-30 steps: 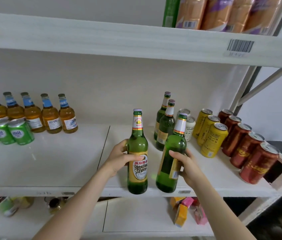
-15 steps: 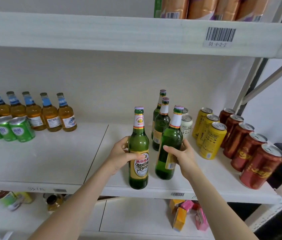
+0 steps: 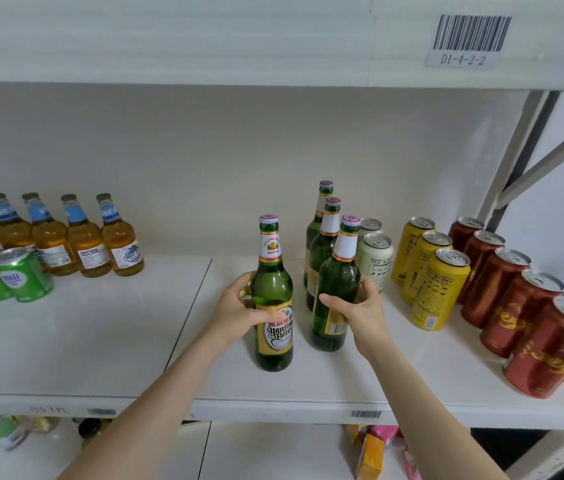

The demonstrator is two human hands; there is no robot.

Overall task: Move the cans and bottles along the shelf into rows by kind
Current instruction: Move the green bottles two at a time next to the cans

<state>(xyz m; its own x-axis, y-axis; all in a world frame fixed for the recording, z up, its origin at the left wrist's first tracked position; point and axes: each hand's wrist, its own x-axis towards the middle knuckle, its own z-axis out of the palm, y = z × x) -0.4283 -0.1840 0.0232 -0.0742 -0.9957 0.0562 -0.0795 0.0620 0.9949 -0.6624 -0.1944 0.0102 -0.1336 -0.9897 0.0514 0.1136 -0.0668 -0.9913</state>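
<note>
— Four green bottles are seen on the white shelf (image 3: 308, 386), is that right?

— Yes. Two are held: the front bottle (image 3: 273, 306), with its Yanjing Beer label turned forward, is gripped by the left hand (image 3: 239, 313), fingers wrapped around its body and the thumb laid across the label. It is stood upright near the shelf's front edge.

— And the other?

— The second held bottle (image 3: 337, 289) is clasped by the right hand (image 3: 360, 313) from the right side, thumb in front and fingers curled behind. It is stood just right of the front bottle, with a gap between them, and appears tilted slightly. Whether its base is resting on the shelf cannot be told.

— What is placed behind it?

— Two more green bottles (image 3: 322, 233) are lined up behind it towards the back wall. Just right of them two pale cans (image 3: 375, 261) are set, then a row of three yellow cans (image 3: 440, 289), then a row of dark red cans (image 3: 516, 306) running to the front edge.

— And on the left?

— Five amber bottles (image 3: 86, 244) with blue neck labels are ranged in a row well apart from the hands, with green cans (image 3: 13, 275) grouped in front of them at the picture's left edge
</note>
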